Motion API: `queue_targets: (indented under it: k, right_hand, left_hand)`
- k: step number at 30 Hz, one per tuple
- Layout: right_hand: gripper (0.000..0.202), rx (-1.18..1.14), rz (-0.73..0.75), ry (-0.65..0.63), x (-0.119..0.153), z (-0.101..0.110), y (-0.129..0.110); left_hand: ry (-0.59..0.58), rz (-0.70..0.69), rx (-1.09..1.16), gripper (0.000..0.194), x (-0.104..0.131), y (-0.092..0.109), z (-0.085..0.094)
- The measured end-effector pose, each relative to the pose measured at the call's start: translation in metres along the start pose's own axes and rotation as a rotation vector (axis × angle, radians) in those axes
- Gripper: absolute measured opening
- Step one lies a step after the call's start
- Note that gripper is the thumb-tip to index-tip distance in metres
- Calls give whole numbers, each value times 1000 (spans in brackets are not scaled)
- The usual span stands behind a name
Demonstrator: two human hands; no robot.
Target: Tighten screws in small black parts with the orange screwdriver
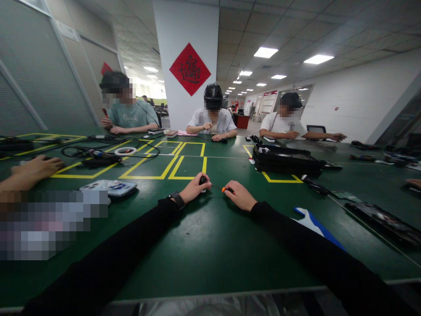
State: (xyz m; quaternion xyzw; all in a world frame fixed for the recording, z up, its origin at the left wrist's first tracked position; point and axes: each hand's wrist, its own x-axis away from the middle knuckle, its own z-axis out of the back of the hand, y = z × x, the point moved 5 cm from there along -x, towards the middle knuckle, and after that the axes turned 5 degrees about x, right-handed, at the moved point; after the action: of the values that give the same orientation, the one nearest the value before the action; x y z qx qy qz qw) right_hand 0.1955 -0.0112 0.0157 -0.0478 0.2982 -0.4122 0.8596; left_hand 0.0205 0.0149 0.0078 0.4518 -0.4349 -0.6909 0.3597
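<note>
Black sleeves reach over the green surface (210, 245). Left hand (194, 189) pinches a small black part (203, 180); right hand (240, 196) pinches an orange-handled screwdriver (221, 188), its tip at the part.

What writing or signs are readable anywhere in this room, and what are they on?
Red diamond poster on the pillar: one black Chinese character, too stylised to read.
Green T-shirt: faint print, too blurred.
Red signs over far doorways: too small.
Nothing else readable.
</note>
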Motion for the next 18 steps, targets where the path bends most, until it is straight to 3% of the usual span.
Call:
queue_targets:
  k: [18]
  right_hand:
    - [19, -10, -36, 23, 0, 0, 6]
  left_hand:
    - [-8, -1, 29, 26, -1, -1, 0]
